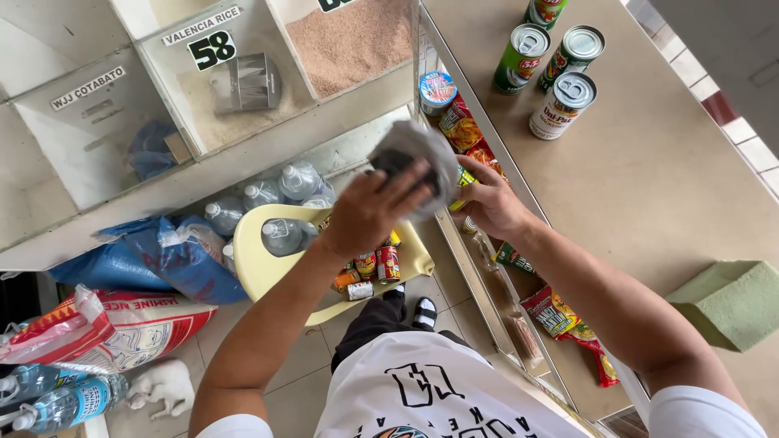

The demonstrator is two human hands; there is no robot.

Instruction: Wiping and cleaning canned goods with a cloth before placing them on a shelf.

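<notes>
My left hand [375, 209] presses a crumpled grey cloth [426, 146] over a small item. My right hand [489, 204] grips that item from the other side; only a yellow and green edge [464, 178] shows, so its kind is unclear. Both hands meet above the glass edge of the display counter [649, 186]. Below them stands a pale yellow plastic chair [251, 259] with several small cans [377, 266] and a water bottle [282, 235] on its seat.
Several tall cans [563, 104] stand on the beige counter top, with a green sponge block [733, 302] at the right. Snack packets [558, 315] lie inside the glass case. Grain bins with a metal scoop [247, 83], water bottles [296, 182], a blue bag [154, 259] and a rice sack [122, 324] sit left.
</notes>
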